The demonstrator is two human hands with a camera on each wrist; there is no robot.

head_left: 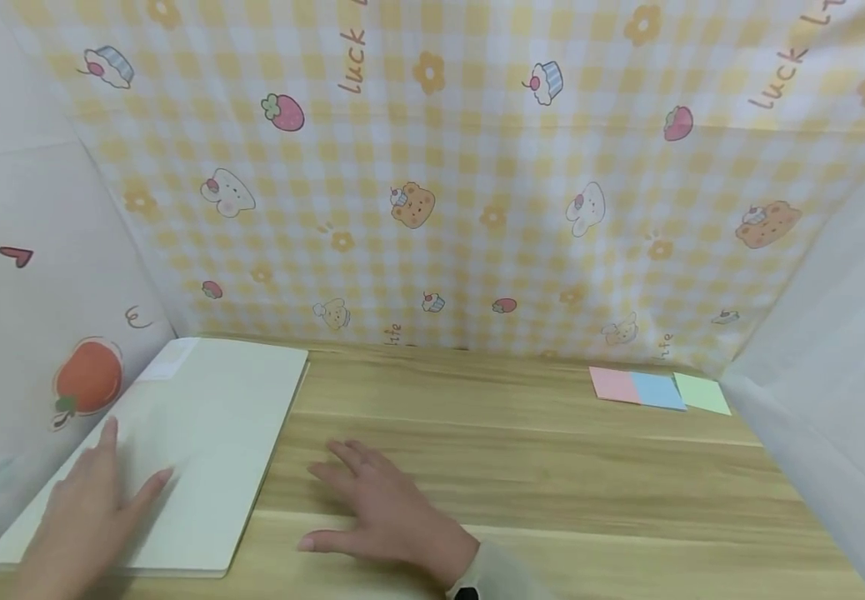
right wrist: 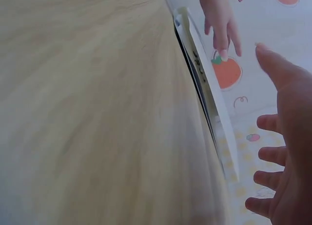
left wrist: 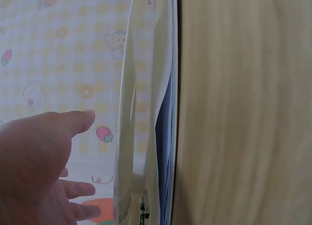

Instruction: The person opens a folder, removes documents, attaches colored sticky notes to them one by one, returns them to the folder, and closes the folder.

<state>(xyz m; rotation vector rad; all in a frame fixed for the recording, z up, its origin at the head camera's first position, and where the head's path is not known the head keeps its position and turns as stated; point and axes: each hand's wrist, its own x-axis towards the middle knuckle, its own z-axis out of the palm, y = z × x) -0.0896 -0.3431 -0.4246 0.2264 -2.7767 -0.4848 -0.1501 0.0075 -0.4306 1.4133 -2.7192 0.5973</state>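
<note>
A cream-white folder (head_left: 215, 433) lies flat at the left of the wooden table, with a pale label (head_left: 167, 360) near its far left corner. Over its left half, my left hand (head_left: 86, 504) has index finger and thumb spread apart and grips nothing. The left wrist view shows the folder's cover slightly raised, with sheets of paper (left wrist: 166, 132) inside along the edge. To the right of the folder, my right hand (head_left: 395, 510) hovers with fingers spread toward it, holding nothing. In the right wrist view its thumb points toward the folder's side edge (right wrist: 214, 95).
Pink (head_left: 614, 385), blue (head_left: 657, 391) and green (head_left: 702, 393) paper squares lie in a row at the back right of the table. A yellow checked cloth (head_left: 470, 167) stands behind, and white side walls (head_left: 845, 333) bound the table left and right.
</note>
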